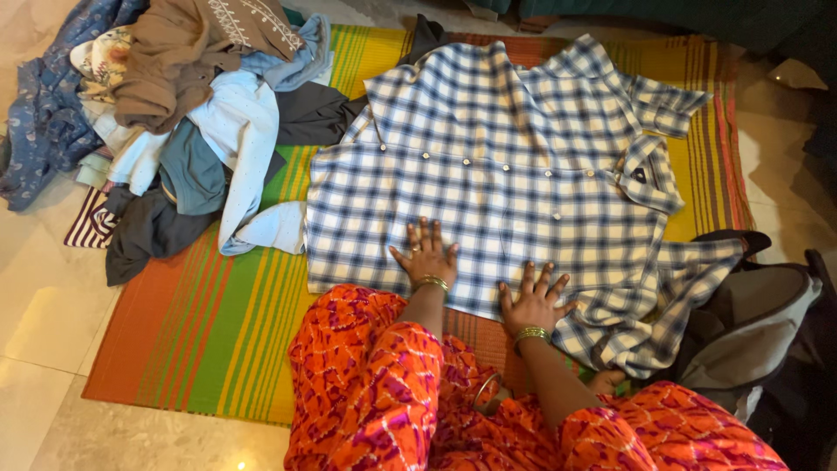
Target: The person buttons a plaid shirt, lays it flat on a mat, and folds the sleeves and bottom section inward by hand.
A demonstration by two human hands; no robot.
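Orange and pink patterned trousers (375, 384) fill the bottom edge, covering the person's folded legs, with a loose bangle (486, 390) lying between the knees. Both hands reach forward from there, each wearing gold bangles at the wrist. Left hand (425, 255) lies flat, palm down, fingers spread wide, on the near edge of a blue and white checked shirt (514, 166). Right hand (534, 301) is likewise flat and spread, pressing the shirt hem just beside the left; neither grips anything. That shirt is laid out front up and buttoned on a striped mat (209, 323) of orange, green and yellow, collar toward the right, one sleeve folded across near the collar and the other bunched at the lower right. A pile of clothes (183, 113) in blue, brown, white and grey sits at the mat's far left corner, touching the shirt's edge. A grey bag (750, 331) rests at the right on the pale tiled floor (44, 331), beside the crumpled sleeve.
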